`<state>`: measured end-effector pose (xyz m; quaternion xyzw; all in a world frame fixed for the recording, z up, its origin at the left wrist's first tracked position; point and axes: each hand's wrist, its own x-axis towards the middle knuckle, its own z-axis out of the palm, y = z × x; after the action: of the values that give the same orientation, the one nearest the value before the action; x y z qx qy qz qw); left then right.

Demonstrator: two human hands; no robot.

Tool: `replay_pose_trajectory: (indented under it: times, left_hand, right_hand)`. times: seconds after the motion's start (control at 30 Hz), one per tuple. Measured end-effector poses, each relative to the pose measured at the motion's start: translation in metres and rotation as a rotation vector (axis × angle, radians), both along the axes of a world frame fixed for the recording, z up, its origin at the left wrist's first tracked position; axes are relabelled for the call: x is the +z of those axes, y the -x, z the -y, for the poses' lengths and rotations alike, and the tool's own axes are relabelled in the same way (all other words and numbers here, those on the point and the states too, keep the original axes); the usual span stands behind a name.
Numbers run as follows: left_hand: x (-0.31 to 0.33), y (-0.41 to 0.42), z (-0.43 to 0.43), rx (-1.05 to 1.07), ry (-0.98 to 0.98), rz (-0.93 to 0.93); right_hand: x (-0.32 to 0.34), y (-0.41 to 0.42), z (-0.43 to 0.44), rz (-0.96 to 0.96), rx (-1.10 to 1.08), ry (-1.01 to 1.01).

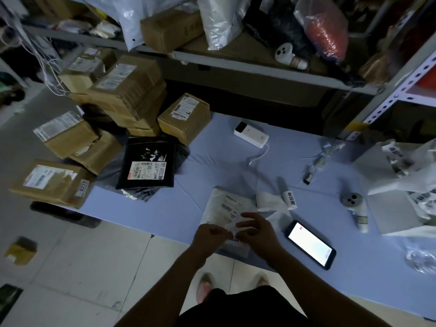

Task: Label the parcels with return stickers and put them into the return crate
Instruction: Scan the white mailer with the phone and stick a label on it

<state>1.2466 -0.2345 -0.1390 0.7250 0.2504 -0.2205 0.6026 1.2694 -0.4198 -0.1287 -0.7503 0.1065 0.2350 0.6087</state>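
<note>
**A:** How many parcels lay under the hands?

**B:** One. A white parcel (227,206) lay flat on the bench (165,208), label up, with its near end beneath both hands.

**A:** And stickers?

**B:** One return sticker (237,239) showed between the two hands, over the parcel's near edge. One sticker roll (289,199) lay beyond the right hand, slightly to its right.

**A:** What else could be counted?

**B:** One lit phone (310,244) lay just right of the right hand. One black parcel (147,167) lay well beyond the left hand, to its left. Past it were at least six cardboard boxes (127,90), piled up. The blur kept me from a surer count.

**A:** How were the hands held?

**B:** The left hand (210,234) had its fingers curled in, pinching the sticker's left edge. The right hand (256,230) hung over the parcel with fingers spread and loosely bent. I could not tell whether it gripped the sticker. Both forearms reached forward from the body, and the hands nearly met.
</note>
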Motion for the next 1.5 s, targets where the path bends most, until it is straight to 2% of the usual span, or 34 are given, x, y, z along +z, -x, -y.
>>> replay_pose_trajectory:
  times: [0.23, 0.43, 0.57, 0.73, 0.9, 1.0, 1.13, 1.23, 1.37, 1.5]
  left_hand:
    - [-0.018, -0.010, -0.010, -0.087, -0.065, 0.038]
    - [-0.039, -0.027, -0.017, -0.134, -0.142, 0.062]
    - [-0.056, -0.037, -0.010, -0.249, -0.311, 0.136]
    - [-0.061, -0.033, 0.004, -0.293, -0.539, 0.237]
    - [-0.066, -0.029, -0.008, -0.492, -0.573, 0.365]
    - [-0.072, -0.027, -0.025, -0.530, -0.538, 0.424]
    - [-0.076, -0.019, -0.038, -0.358, -0.516, 0.421]
    - [-0.074, -0.013, -0.043, -0.186, -0.530, 0.338]
    - [-0.072, -0.007, -0.044, -0.127, -0.490, 0.257]
    - [-0.071, 0.002, -0.045, -0.163, -0.306, 0.217]
  right_hand:
    - [-0.016, -0.002, -0.021, 0.082, -0.027, 0.203]
    - [-0.033, -0.015, -0.024, 0.065, -0.075, 0.323]
    - [-0.046, -0.017, -0.030, 0.112, -0.109, 0.446]
    - [-0.074, -0.013, -0.027, 0.232, -0.019, 0.642]
    - [-0.081, -0.008, -0.014, 0.256, 0.004, 0.631]
    - [-0.081, -0.004, -0.009, 0.251, 0.023, 0.653]
    - [-0.076, 0.001, -0.004, 0.163, -0.001, 0.677]
    - [-0.070, 0.006, 0.000, 0.099, -0.042, 0.684]
    - [-0.062, 0.021, -0.002, -0.018, -0.175, 0.433]
    - [-0.062, 0.034, -0.006, -0.067, -0.233, 0.292]
